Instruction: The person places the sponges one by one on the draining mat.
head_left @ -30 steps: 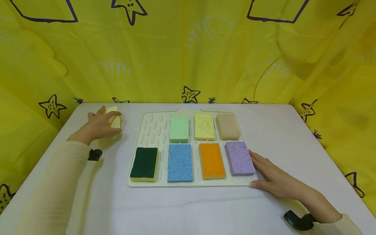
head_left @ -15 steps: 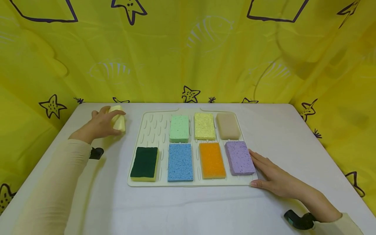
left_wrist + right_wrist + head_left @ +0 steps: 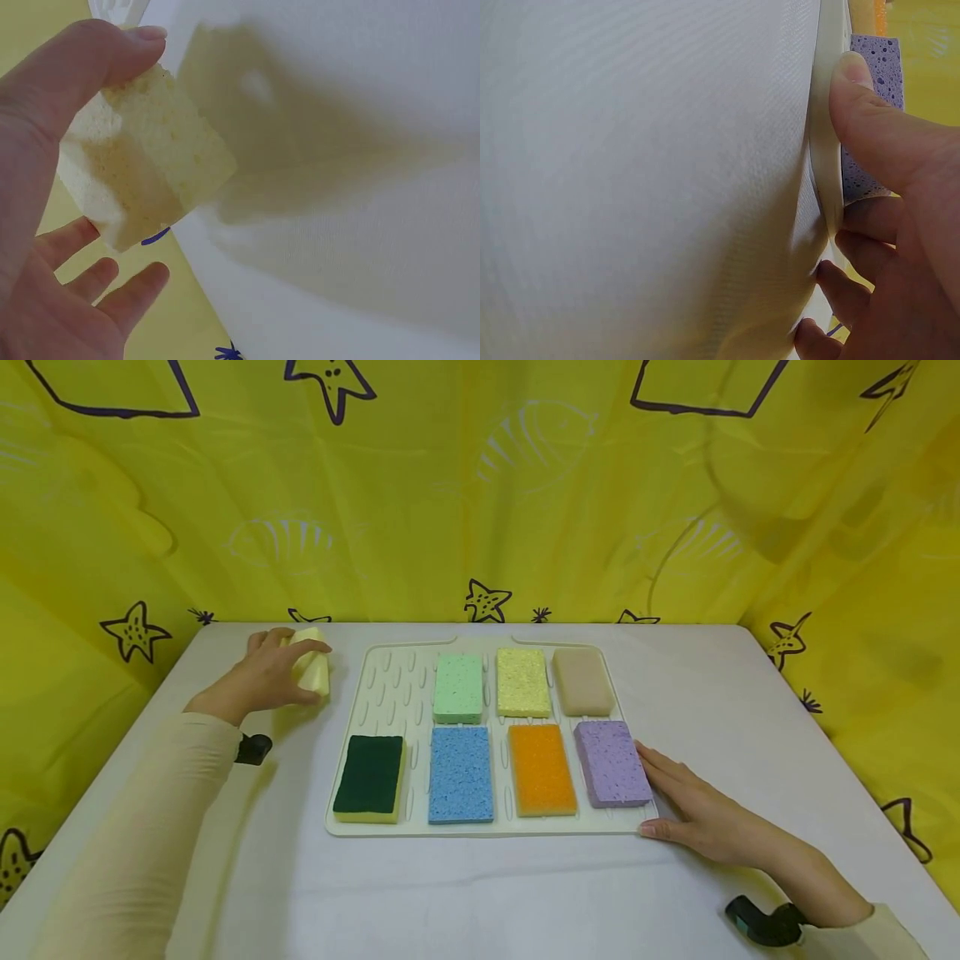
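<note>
My left hand point(image 3: 258, 677) pinches a pale yellow sponge point(image 3: 313, 672) between thumb and fingers, left of the tray. In the left wrist view the sponge point(image 3: 150, 157) is tilted, and its shadow falls on the white table. My right hand point(image 3: 712, 818) rests at the front right corner of the cream ribbed tray point(image 3: 386, 689), fingers fairly straight. Its thumb touches the tray's front rim, close to a purple sponge point(image 3: 612, 764). The right wrist view has the thumb point(image 3: 870, 112) against the rim, with the purple sponge point(image 3: 877, 67) behind it.
The tray also bears a mint green sponge point(image 3: 458, 688), a yellow one point(image 3: 522, 682), a beige one point(image 3: 582, 682), an orange one point(image 3: 542, 770), a blue one point(image 3: 461, 775) and a dark green scouring sponge point(image 3: 369, 777). A yellow curtain point(image 3: 420, 527) surrounds the table point(image 3: 480, 893).
My left hand has moved a little to the right with the pale yellow sponge, towards the tray. The right hand and the tray have stayed in place.
</note>
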Demonstrator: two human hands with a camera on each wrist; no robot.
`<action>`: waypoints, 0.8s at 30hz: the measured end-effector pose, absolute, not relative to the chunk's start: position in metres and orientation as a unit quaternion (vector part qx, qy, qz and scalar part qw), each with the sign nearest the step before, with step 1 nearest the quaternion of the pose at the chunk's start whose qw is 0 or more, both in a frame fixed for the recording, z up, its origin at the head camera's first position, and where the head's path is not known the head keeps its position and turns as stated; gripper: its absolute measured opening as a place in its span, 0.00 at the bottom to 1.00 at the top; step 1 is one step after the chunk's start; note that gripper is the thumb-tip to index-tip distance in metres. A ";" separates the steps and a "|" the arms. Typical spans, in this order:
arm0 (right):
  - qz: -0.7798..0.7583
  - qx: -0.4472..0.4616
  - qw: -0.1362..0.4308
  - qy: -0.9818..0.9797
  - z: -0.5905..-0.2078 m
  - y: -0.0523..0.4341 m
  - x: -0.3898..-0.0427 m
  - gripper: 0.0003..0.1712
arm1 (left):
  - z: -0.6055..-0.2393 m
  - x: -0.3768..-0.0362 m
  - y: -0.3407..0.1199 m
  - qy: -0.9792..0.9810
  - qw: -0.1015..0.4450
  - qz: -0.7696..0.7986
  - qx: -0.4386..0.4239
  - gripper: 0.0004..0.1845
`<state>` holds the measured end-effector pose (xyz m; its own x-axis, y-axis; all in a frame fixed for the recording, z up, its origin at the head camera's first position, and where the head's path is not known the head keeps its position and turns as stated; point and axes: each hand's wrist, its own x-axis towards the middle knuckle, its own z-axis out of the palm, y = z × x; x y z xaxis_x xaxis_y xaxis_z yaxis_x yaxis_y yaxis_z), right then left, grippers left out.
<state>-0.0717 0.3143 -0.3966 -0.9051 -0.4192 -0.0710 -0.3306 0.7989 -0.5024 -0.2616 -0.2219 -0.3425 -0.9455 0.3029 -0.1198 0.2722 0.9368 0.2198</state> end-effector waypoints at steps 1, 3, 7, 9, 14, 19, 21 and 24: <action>-0.247 -0.199 0.089 0.944 -0.397 0.314 -0.072 0.50 | -0.342 -0.262 -0.221 0.981 0.075 0.105 0.147 0.37; -0.246 -0.200 0.088 0.944 -0.397 0.315 -0.072 0.50 | -0.342 -0.262 -0.220 0.980 0.072 0.113 0.149 0.36; -0.246 -0.201 0.087 0.944 -0.398 0.315 -0.072 0.50 | -0.342 -0.262 -0.218 0.979 0.064 0.124 0.151 0.35; -0.245 -0.202 0.086 0.944 -0.398 0.315 -0.072 0.50 | -0.342 -0.262 -0.216 0.979 0.060 0.118 0.154 0.35; -0.246 -0.202 0.086 0.944 -0.398 0.315 -0.072 0.50 | -0.342 -0.262 -0.211 0.980 0.061 0.103 0.160 0.36; -0.247 -0.201 0.085 0.944 -0.398 0.316 -0.072 0.50 | -0.342 -0.262 -0.206 0.977 0.067 0.096 0.177 0.36; -0.246 -0.201 0.085 0.944 -0.398 0.316 -0.072 0.50 | -0.342 -0.263 -0.205 0.976 0.066 0.094 0.186 0.36; -0.246 -0.202 0.084 0.944 -0.398 0.316 -0.072 0.50 | -0.342 -0.263 -0.201 0.975 0.065 0.090 0.194 0.36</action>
